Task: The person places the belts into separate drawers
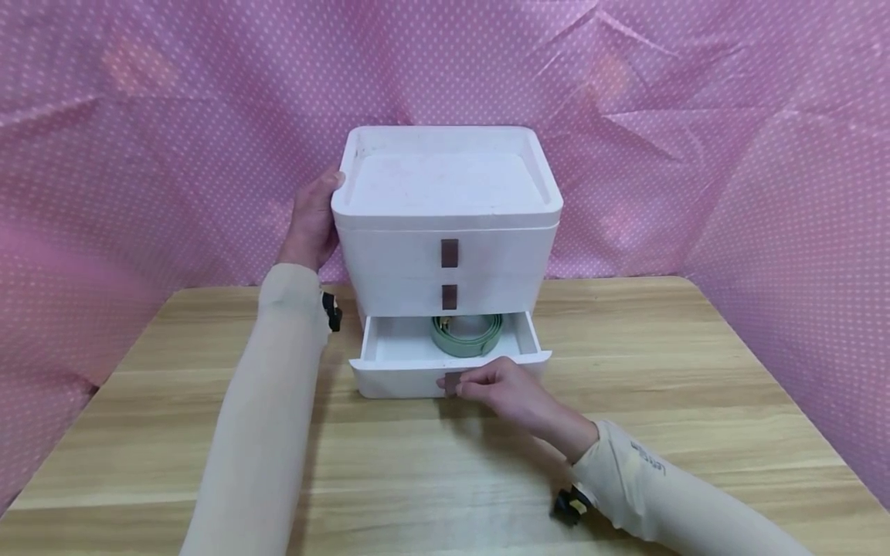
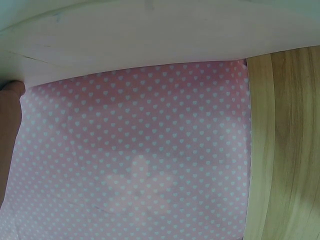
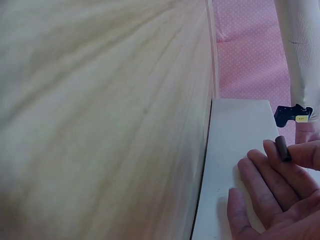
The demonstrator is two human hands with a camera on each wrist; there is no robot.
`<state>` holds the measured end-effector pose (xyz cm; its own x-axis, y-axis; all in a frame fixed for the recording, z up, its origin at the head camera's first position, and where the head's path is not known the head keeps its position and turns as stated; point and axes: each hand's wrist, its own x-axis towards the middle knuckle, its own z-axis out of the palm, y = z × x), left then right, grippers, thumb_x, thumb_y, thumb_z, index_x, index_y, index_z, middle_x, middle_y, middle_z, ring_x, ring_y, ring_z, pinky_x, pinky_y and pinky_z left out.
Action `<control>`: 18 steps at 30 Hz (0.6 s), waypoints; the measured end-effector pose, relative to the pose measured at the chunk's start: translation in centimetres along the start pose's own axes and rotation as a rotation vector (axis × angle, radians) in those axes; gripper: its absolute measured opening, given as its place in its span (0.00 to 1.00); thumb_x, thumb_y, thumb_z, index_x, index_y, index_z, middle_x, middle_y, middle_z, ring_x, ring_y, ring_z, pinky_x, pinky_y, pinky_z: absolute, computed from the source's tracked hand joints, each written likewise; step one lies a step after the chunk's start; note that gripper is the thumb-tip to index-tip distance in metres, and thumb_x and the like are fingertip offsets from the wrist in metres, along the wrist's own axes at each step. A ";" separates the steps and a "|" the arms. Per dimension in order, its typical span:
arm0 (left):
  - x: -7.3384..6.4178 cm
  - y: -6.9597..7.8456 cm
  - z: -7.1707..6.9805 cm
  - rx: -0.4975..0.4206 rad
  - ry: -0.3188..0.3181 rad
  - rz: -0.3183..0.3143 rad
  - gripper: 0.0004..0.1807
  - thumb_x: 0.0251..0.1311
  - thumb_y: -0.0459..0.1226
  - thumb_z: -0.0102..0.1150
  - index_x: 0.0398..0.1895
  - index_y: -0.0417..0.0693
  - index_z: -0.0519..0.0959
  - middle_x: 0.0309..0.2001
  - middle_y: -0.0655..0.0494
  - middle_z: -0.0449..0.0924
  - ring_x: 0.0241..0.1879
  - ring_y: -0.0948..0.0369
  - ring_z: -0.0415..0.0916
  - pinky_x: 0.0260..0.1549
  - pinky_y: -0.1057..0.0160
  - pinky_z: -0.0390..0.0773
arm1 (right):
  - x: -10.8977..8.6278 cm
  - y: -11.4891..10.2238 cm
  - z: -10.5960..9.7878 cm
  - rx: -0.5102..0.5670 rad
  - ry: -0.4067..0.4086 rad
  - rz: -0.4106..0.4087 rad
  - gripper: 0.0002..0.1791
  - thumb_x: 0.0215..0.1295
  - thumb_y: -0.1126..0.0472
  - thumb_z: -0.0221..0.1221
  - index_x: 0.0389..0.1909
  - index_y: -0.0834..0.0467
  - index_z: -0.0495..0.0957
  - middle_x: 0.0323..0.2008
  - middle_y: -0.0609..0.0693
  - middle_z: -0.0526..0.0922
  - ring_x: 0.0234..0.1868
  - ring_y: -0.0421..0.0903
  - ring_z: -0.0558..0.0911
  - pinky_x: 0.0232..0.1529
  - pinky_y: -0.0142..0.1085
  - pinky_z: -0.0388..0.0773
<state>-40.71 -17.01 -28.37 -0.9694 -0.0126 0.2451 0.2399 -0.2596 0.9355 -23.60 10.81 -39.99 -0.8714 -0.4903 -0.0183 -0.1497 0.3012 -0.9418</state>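
Note:
A white drawer cabinet [image 1: 389, 262] stands at the back of the table, its bottom drawer [image 1: 399, 381] pulled out. Inside that drawer lies a coiled green belt [image 1: 464, 345] with a gold-coloured buckle. My right hand [image 1: 511, 392] pinches the brown pull tab [image 1: 452, 384] on the drawer front; the right wrist view shows the tab [image 3: 283, 149] between thumb and finger. With my left hand [image 1: 313, 220] I hold the cabinet's upper left side, thumb at the top rim. Only a bit of that hand [image 2: 10, 120] shows in the left wrist view, against the white side wall [image 2: 150, 40].
Two more brown tabs mark the closed upper drawers, one being the top tab [image 1: 450, 253]. The cabinet's top is a shallow recessed tray [image 1: 445, 208]. Pink dotted cloth [image 1: 626, 154] hangs behind and at both sides of the wooden table [image 1: 660, 371].

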 end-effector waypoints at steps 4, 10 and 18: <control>0.0 -0.2 0.0 0.000 0.002 0.017 0.23 0.67 0.45 0.53 0.62 0.49 0.77 0.54 0.47 0.78 0.48 0.55 0.77 0.48 0.61 0.79 | 0.2 0.2 0.1 0.035 -0.015 -0.014 0.10 0.69 0.67 0.57 0.41 0.67 0.86 0.50 0.55 0.84 0.56 0.46 0.80 0.62 0.42 0.71; 0.1 -0.7 0.0 -0.035 0.017 0.028 0.23 0.67 0.44 0.53 0.62 0.47 0.77 0.54 0.47 0.78 0.48 0.56 0.78 0.48 0.61 0.79 | 0.5 0.4 0.2 0.009 -0.002 -0.021 0.11 0.69 0.66 0.57 0.39 0.68 0.86 0.49 0.53 0.84 0.56 0.46 0.80 0.62 0.43 0.71; 0.1 -0.5 -0.1 -0.018 0.008 0.017 0.23 0.67 0.45 0.52 0.63 0.49 0.76 0.57 0.47 0.77 0.52 0.55 0.76 0.51 0.60 0.77 | 0.6 0.5 0.1 -0.062 0.028 -0.003 0.11 0.69 0.62 0.58 0.43 0.62 0.86 0.49 0.48 0.84 0.59 0.44 0.77 0.65 0.46 0.67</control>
<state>-40.97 -16.95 -28.86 -0.9655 -0.0245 0.2593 0.2558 -0.2768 0.9263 -24.17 10.57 -40.46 -0.8834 -0.4685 -0.0058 -0.1798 0.3503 -0.9192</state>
